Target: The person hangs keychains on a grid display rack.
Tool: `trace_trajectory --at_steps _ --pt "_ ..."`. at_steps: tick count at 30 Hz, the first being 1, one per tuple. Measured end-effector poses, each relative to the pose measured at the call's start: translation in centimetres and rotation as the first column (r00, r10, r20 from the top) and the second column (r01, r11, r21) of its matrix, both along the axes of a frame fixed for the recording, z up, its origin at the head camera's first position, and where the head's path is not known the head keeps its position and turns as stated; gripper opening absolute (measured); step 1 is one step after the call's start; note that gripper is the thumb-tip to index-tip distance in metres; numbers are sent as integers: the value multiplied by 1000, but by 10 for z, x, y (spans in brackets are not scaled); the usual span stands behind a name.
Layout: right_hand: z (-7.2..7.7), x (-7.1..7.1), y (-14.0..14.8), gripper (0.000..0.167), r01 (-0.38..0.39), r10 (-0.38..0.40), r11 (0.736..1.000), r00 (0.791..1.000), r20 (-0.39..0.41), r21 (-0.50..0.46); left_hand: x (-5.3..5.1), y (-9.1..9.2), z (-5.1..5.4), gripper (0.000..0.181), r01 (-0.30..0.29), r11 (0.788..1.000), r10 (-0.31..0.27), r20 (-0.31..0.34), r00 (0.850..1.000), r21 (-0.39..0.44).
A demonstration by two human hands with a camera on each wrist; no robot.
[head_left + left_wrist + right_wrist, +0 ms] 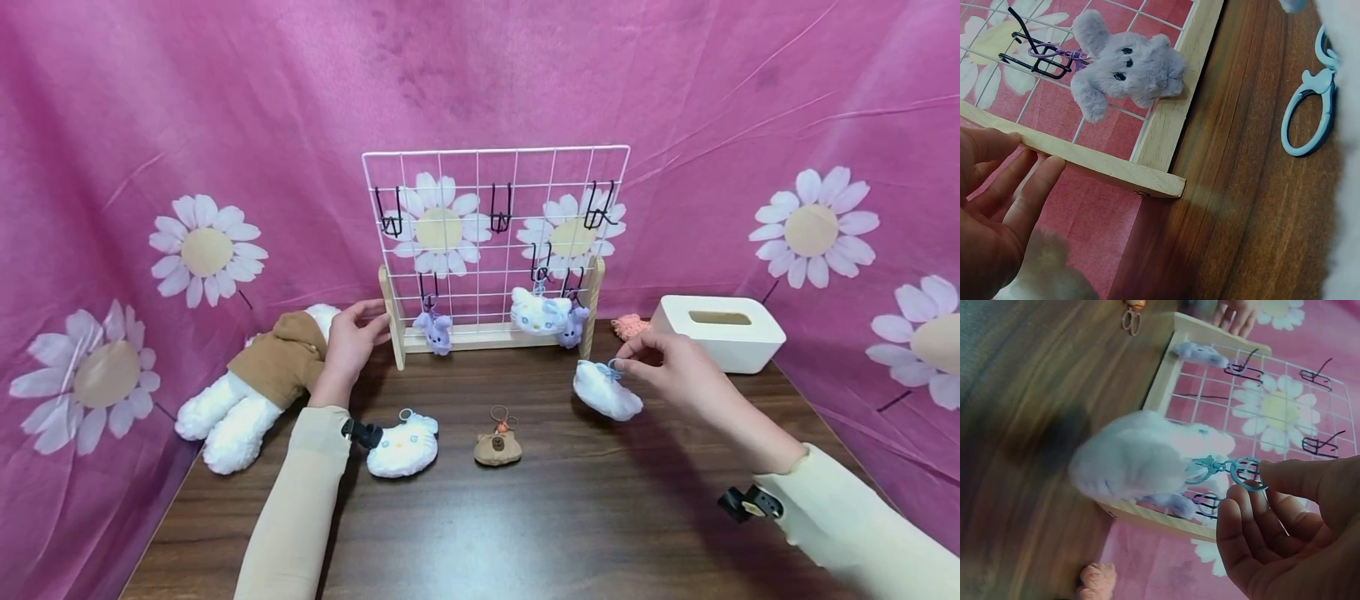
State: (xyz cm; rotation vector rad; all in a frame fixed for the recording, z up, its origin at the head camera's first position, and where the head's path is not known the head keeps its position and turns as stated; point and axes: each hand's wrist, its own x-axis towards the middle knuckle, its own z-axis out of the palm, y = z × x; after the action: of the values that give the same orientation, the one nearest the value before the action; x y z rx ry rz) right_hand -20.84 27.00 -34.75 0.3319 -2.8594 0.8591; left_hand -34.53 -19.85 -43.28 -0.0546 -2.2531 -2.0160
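Note:
My right hand (678, 367) pinches the blue ring (1249, 474) of a white plush keychain (606, 392), which hangs over the table in front of the rack's right side. Its face is mostly turned away from the head view. My left hand (356, 340) rests its fairly straight fingertips against the wooden side post (1104, 161) of the white wire grid rack (480, 150). A white cat-face plush keychain (542, 313) hangs from a hook on the grid. Two purple plush keychains, one left (435, 332) and one right (574, 327), hang lower.
On the table lie another white cat-face keychain (402, 448) and a brown plush keychain (498, 448). A white plush toy in a brown top (273, 367) lies left. At right are a white tissue box (720, 333) and an orange-pink item (630, 327). Black hooks (501, 208) line the upper grid.

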Motion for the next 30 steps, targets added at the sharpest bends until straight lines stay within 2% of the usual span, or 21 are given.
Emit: trace_trajectory --at_steps 7,14,20,24,30 --pt "16 2 0 9 22 -21 1000 999 -30 13 0 0 -3 40 1 1000 -1 4 1000 9" --pt "33 1 -4 11 17 -17 1000 995 -98 7 0 0 -1 40 0 1000 0 1 1000 0" --pt "51 -1 -4 15 50 -50 999 997 -65 -6 -1 0 0 40 0 1000 0 -3 1000 -1" --pt "62 -3 -3 17 74 -74 997 994 -79 -3 0 0 1 40 -5 1000 5 -5 1000 -2" --pt "75 -8 -2 23 113 -117 992 989 -94 -54 -1 -1 0 39 -6 1000 6 0 1000 2"
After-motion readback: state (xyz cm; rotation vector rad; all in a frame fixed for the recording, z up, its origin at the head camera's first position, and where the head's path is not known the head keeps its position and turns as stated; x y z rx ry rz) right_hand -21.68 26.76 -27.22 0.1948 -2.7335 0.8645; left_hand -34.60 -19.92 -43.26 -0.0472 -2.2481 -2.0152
